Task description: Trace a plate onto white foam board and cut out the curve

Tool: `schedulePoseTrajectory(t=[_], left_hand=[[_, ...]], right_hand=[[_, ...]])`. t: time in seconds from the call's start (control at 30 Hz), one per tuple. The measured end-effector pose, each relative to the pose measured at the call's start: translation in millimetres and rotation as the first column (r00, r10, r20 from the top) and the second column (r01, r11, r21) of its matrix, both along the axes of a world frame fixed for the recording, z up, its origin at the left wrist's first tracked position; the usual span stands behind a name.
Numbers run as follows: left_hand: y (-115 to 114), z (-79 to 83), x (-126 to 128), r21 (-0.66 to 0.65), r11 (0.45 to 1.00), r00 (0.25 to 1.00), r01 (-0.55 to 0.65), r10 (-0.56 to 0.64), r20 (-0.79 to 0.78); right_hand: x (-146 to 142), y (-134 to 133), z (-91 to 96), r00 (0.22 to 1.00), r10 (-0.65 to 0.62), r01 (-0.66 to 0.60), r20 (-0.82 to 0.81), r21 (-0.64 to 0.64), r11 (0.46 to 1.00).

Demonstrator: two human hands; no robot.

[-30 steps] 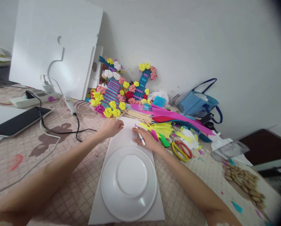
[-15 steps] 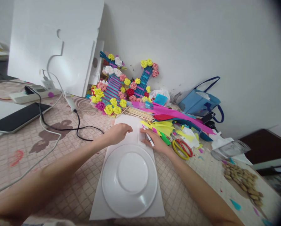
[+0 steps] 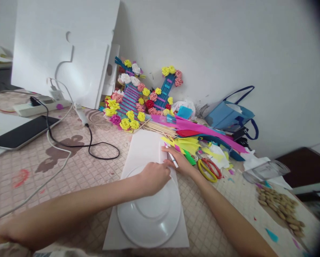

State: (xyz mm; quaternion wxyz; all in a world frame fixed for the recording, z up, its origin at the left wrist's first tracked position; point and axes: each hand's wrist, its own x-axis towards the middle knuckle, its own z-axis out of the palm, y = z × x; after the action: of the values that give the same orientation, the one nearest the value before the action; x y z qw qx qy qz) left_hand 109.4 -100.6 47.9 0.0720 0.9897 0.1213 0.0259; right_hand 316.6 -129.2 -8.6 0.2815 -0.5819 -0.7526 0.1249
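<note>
Left hand (image 3: pixel 155 177) swung back from the far part of the sheet (image 3: pixel 141 147) to over the plate (image 3: pixel 149 228), now by the right hand (image 3: pixel 180 160). Left's curled; can't tell if it's gripping anything. Right holds the pen (image 3: pixel 173 158), fingers at the white strip (image 3: pixel 161 152). Plate's upside down on the sheet's near end. I'd keep strip flat, plate unbumped. No legible brands or writing.

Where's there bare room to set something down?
Free: tablecloth between left forearm and black cable; board beyond the plate, left of the right hand; tablecloth, scraps aside, between right forearm and peanuts. Crowded: beyond the right hand, with sticks, magenta paper and yellow paper.
</note>
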Motion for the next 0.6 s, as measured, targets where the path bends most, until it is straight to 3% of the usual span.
schedulePoseTrajectory(t=[0.27, 0.43, 0.6], left_hand=[[-18.6, -2.6, 18.3, 0.1, 0.995, 0.996, -0.015, 0.025, -0.091], [-23.3, -0.2, 21.3, 0.136, 0.99, 0.995, -0.04, 0.051, -0.08], [-28.8, -9.6, 27.7, 0.185, 0.98, 0.996, -0.075, 0.084, -0.038]], right_hand=[[-0.8, -1.7, 3.8, 1.0, 0.015, -0.015, -0.012, 0.0, 1.0], [0.7, -1.4, 3.6, 1.0, 0.016, -0.016, 0.0, 0.006, 1.0], [3.7, -0.9, 4.3, 0.999, 0.044, -0.044, 0.005, -0.006, 0.999]])
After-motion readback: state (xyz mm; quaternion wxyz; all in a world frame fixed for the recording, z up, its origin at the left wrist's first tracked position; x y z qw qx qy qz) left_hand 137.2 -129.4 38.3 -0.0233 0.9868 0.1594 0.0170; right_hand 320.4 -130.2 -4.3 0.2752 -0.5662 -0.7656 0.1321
